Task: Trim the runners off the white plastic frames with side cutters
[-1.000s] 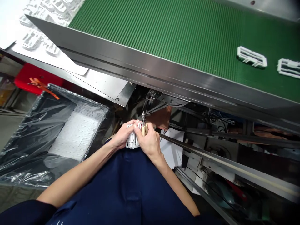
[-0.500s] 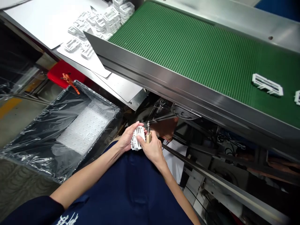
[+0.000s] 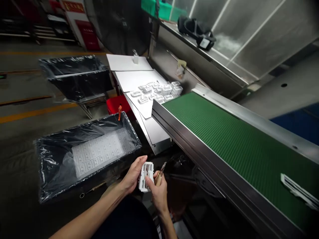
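Note:
A small stack of white slotted plastic parts (image 3: 146, 176) is held between both hands at the lower centre. My left hand (image 3: 132, 177) supports its left side, with the fingers behind it. My right hand (image 3: 159, 191) presses its thumb on the front of the stack and also grips a tool with a tan handle (image 3: 158, 179) and a thin metal tip pointing up. More white parts (image 3: 146, 88) lie piled on white sheets beyond the conveyor's end. Another white part (image 3: 296, 190) rests on the green belt (image 3: 224, 129) at the right.
A bin lined with clear plastic (image 3: 57, 132) holds rows of white parts at the left; a second lined bin (image 3: 77, 78) stands behind it. The metal conveyor side (image 3: 194, 149) runs right of my hands. A red stool (image 3: 116, 101) stands by the table.
The view has swung up and left, showing the second bin and the back shelf. The stack is now tilted more upright, its slotted face toward me; both hands still hold it.

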The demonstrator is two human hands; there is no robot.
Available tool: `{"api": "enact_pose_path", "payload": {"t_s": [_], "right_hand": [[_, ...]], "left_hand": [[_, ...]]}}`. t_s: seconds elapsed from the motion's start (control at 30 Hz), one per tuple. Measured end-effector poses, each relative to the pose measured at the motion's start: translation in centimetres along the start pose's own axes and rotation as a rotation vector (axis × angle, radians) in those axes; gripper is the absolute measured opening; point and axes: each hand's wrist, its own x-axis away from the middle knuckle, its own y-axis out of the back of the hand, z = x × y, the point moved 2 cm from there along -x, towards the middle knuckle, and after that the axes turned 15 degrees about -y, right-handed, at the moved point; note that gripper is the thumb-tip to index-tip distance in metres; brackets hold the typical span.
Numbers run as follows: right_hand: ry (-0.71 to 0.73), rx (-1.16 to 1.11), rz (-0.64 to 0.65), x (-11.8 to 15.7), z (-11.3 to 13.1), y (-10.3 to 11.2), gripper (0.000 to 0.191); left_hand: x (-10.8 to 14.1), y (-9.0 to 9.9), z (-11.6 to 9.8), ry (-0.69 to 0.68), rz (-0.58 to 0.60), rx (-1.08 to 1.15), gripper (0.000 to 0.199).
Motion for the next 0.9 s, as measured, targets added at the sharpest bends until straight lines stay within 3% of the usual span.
{"api": "enact_pose_path", "payload": {"t_s": [0.07, 0.2, 0.27, 0.4, 0.47, 0.57, 0.63, 0.7, 0.77, 0.9], "right_hand": [[0.068, 0.219, -0.1, -0.9, 0.4, -0.9, 0.028], [0.254, 0.482, -0.221, -2.4, 1.2, -3.7, 0.022], [0.319, 0.518, -0.24, -3.0, 1.6, -5.3, 0.018], [0.45, 0.555, -0.267, -4.5, 2.9, -8.3, 0.014], [0.499, 0.579, -0.235, -5.4, 4.1, -9.5, 0.016], [0.589, 0.565, -0.075, -6.8, 6.3, -11.0, 0.031], [0.642, 0.557, 0.044, -8.2, 8.0, -11.8, 0.042], [0.643, 0.571, 0.078, -10.6, 9.5, -12.2, 0.041], [0.572, 0.59, -0.022, -14.3, 10.8, -12.1, 0.032], [0.556, 0.605, -0.543, -24.5, 12.6, -10.2, 0.036]], "left_hand": [[0.7, 1.0, -0.5, -0.055, -0.123, -0.07, 0.05], [1.2, 2.0, -0.7, -0.104, -0.231, -0.089, 0.079], [0.5, 2.3, -0.7, -0.119, -0.264, -0.004, 0.074], [-2.1, 3.6, -1.1, -0.099, -0.293, 0.167, 0.039], [-3.7, 4.7, -1.6, -0.064, -0.332, 0.215, 0.028], [-6.6, 6.7, -3.0, -0.06, -0.394, 0.259, 0.026], [-9.0, 8.1, -4.3, -0.057, -0.382, 0.261, 0.031], [-11.9, 9.6, -6.0, -0.082, -0.328, 0.195, 0.036], [-15.3, 11.4, -8.1, -0.16, -0.25, 0.055, 0.037], [-23.2, 15.0, -13.0, -0.349, -0.134, -0.319, 0.04]]}}
